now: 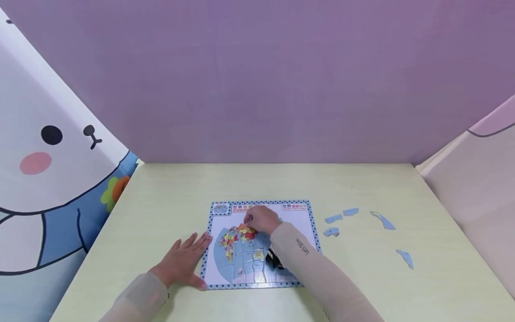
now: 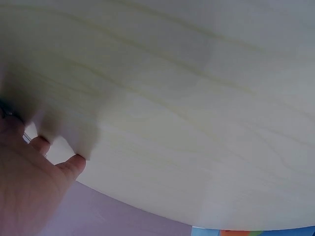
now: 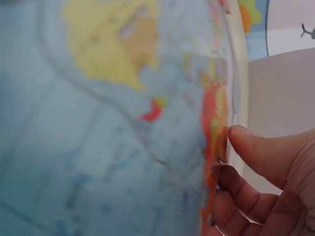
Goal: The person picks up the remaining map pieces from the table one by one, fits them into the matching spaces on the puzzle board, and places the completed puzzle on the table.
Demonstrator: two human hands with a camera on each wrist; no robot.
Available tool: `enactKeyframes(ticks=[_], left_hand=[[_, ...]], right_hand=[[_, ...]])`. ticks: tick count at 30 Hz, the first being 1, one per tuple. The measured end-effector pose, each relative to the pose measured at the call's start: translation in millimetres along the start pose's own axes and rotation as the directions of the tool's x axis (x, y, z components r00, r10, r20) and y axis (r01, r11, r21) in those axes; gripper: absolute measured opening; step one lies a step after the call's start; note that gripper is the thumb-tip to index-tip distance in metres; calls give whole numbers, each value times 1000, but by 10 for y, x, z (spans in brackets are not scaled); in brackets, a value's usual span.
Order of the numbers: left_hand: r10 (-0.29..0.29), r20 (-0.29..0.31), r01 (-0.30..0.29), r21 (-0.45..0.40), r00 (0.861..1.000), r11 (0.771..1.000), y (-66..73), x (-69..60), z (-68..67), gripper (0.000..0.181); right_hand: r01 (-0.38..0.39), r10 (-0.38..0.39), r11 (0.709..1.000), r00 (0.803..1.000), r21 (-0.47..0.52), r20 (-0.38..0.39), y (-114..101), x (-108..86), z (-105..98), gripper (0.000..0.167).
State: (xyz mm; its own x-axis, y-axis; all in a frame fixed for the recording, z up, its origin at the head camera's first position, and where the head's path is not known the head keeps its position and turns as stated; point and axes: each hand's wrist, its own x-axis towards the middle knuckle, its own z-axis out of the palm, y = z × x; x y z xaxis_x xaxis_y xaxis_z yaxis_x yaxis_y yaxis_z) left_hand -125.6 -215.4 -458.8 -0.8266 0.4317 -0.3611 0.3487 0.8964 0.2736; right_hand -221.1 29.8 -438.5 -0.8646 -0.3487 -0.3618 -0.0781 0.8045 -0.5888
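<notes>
A world map jigsaw puzzle (image 1: 237, 255) lies in a white tray board (image 1: 205, 264) with a blue dotted border. My left hand (image 1: 183, 259) rests on the table with fingers spread, the fingertips and thumb touching the board's left edge; in the left wrist view only part of this hand (image 2: 34, 177) shows. Over the upper part of the map, my right hand (image 1: 263, 219) has its fingers curled and pinches a puzzle piece, mostly hidden by the fingers. The right wrist view shows the thumb and fingers of this hand (image 3: 266, 182) close to the map, which is blurred there.
To the right of the board lie several loose blue pieces, among them a long curved piece (image 1: 383, 220), a small piece (image 1: 331, 231) and a pointed piece (image 1: 405, 258). A purple backdrop (image 1: 273, 89) rises behind the table (image 1: 173, 188). Printed cloth (image 1: 64, 179) hangs at the left.
</notes>
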Motion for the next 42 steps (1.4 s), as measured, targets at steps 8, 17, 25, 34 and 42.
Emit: enactKeyframes(ticks=[8,17,25,34,42], left_hand=[[-5,9,5,-15,1000,1000,-15,1,-2,117],[12,21,-11,-29,1000,1000,-7,18,21,116],[-7,17,7,-11,1000,1000,16,9,11,116],[-21,38,22,-12,999,1000,27,-3,-16,117],[-16,15,17,-11,1000,1000,29,-6,-30,117]], right_hand=[[-29,29,999,999,17,-36,84,-19,-109,6],[-59,59,998,997,10,-46,144,28,-13,10],[-60,59,998,996,-6,-63,116,18,-8,9],[-88,87,996,995,-23,-55,58,31,-29,11],[-106,105,994,994,-27,-41,26,45,-57,11]])
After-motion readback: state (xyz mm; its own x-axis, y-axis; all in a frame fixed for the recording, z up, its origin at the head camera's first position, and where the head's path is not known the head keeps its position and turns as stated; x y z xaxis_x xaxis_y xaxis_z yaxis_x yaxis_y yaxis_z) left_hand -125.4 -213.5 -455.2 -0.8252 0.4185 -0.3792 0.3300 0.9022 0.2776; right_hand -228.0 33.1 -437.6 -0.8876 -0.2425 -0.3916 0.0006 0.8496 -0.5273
